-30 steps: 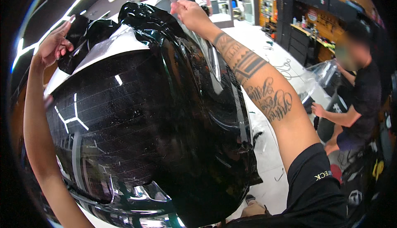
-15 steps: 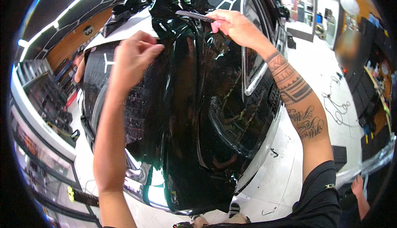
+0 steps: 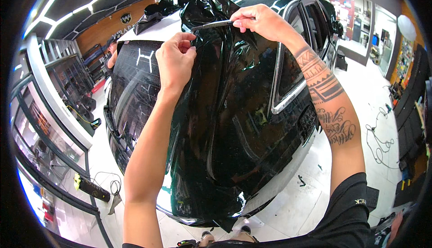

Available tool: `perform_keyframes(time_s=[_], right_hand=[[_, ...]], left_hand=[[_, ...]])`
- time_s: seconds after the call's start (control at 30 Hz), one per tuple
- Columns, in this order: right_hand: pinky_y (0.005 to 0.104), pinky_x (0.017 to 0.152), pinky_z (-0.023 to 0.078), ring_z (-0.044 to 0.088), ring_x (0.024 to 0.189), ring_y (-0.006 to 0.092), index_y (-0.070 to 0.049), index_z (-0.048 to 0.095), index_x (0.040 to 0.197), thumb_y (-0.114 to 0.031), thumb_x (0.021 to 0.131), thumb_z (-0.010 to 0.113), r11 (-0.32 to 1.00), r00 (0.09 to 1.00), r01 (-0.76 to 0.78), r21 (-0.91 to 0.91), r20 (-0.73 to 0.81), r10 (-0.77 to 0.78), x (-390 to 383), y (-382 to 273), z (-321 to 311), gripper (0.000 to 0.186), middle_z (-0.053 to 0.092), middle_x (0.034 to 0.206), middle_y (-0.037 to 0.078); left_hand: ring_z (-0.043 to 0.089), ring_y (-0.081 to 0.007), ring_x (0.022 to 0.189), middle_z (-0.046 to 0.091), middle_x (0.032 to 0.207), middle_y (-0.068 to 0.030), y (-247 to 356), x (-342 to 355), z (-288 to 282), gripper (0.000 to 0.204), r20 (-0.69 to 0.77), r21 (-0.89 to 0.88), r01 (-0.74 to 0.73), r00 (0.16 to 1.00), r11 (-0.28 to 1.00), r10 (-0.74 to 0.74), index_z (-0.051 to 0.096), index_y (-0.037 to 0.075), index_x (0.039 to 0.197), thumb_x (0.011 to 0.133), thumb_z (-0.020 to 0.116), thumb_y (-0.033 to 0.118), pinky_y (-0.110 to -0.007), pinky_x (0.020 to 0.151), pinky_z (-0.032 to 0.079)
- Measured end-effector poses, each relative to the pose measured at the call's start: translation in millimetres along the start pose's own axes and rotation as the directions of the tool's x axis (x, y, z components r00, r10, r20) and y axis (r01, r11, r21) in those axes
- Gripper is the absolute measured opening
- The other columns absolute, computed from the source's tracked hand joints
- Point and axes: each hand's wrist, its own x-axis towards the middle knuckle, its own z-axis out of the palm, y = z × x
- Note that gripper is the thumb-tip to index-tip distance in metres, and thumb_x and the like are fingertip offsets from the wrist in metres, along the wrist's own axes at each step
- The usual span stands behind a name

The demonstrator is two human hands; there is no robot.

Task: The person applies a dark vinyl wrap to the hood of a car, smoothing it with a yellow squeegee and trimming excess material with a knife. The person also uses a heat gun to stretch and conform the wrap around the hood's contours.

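Glossy black film (image 3: 207, 158) is draped over the rear corner of a car (image 3: 274, 5), bunched and crumpled at the top. My left hand (image 3: 176, 59) is closed in a pinch at the film's upper left edge, beside the dark rear window (image 3: 135, 81). In my right hand (image 3: 261, 22) is a slim dark utility knife (image 3: 216, 24), gripped between thumb and fingers. It lies nearly level, its far end pointing left over the film, just above my left fingertips. Whether its tip touches the film I cannot tell.
A chrome-trimmed side window (image 3: 288, 95) lies right of the film. Cables (image 3: 380, 144) and dark scraps (image 3: 301, 180) litter the white floor. At the left stand glass doors (image 3: 49, 158) and a black and yellow device (image 3: 91, 187). Another person (image 3: 111, 54) is beyond the car.
My left hand has come up to the film's edge, closer to the knife. The knife has swung to a flatter angle in my right hand. The whole view has shifted.
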Motion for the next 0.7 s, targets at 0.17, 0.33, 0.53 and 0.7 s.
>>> perform_keyframes(time_s=[0.17, 0.33, 0.53, 0.7], right_hand=[[0.0268, 0.080, 0.052, 0.067, 0.081, 0.0110, -0.002, 0.074, 0.105, -0.013, 0.090, 0.070, 0.997, 0.997, 0.078, 0.021, 0.016, -0.079, -0.8, 16.0, -4.3, 0.019, 0.074, 0.088, 0.006], [0.0273, 0.082, 0.052, 0.070, 0.084, 0.0145, -0.003, 0.075, 0.104, -0.013, 0.089, 0.071, 0.987, 0.988, 0.153, -0.039, -0.012, -0.154, 2.5, 10.1, 3.8, 0.018, 0.075, 0.092, 0.010], [0.0326, 0.082, 0.052, 0.070, 0.086, 0.0234, -0.005, 0.076, 0.101, -0.015, 0.086, 0.073, 0.981, 0.982, 0.182, -0.066, -0.033, -0.184, 13.0, 10.4, 9.5, 0.019, 0.074, 0.092, 0.012], [0.0356, 0.083, 0.052, 0.070, 0.088, 0.0289, -0.006, 0.077, 0.098, -0.017, 0.083, 0.073, 0.971, 0.977, 0.189, -0.148, -0.068, -0.200, 16.5, 9.4, 12.7, 0.019, 0.073, 0.095, 0.014]], left_hand=[[0.069, -0.0223, 0.076, 0.071, 0.097, -0.0154, 0.1, 0.4, 1.2, 0.034, -0.041, 0.083, -0.069, 0.996, 0.994, 0.073, 0.073, 0.001, 0.109, 0.076, 0.068, 0.001, -0.033, 0.077, 0.054], [0.070, -0.0254, 0.079, 0.070, 0.109, -0.0166, 6.0, 4.1, 0.4, 0.035, -0.032, 0.104, -0.115, 0.992, 0.988, 0.119, 0.073, -0.001, 0.109, 0.075, 0.066, -0.001, -0.034, 0.079, 0.055], [0.073, -0.0187, 0.081, 0.070, 0.119, -0.0118, 10.8, 7.4, -0.3, 0.036, 0.018, 0.154, -0.082, 0.997, 0.985, 0.080, 0.072, 0.002, 0.115, 0.079, 0.069, 0.000, -0.029, 0.078, 0.055], [0.073, -0.0198, 0.079, 0.070, 0.121, -0.0124, 14.4, 7.0, 0.5, 0.035, 0.000, 0.176, -0.104, 0.994, 0.979, 0.106, 0.072, 0.001, 0.114, 0.079, 0.068, 0.001, -0.030, 0.077, 0.056]])
